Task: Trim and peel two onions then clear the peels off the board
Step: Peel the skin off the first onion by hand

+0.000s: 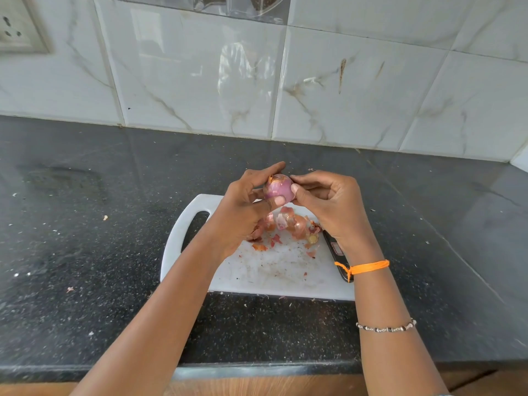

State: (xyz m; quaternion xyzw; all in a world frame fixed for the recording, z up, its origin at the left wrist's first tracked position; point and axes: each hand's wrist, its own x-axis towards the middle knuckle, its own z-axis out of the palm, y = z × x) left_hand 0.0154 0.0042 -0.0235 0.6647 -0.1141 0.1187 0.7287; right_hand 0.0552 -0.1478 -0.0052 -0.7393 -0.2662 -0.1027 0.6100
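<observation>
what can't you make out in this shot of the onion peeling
Head view only:
- Knife: blade hidden under the right hand and wrist.
- Onion: far side and base covered by both hands; left hand in front.
- Second onion: not visible.
- Peels: partly behind the left hand.

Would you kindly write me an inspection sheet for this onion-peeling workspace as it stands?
Surface: speckled black stone counter, scattered peel flecks; white plastic cutting board, stained.
Job's things: purple-red onion, mostly peeled, held above the board; papery onion peels piled on the board; black-handled knife at the board's right edge, partly under the wrist.
Clutter: loose skin scraps on the counter.
Grippers: left hand and right hand both grip the onion.
Cables: nothing seen.
Surroundings: marbled grey wall tiles; wall socket at upper left.
</observation>
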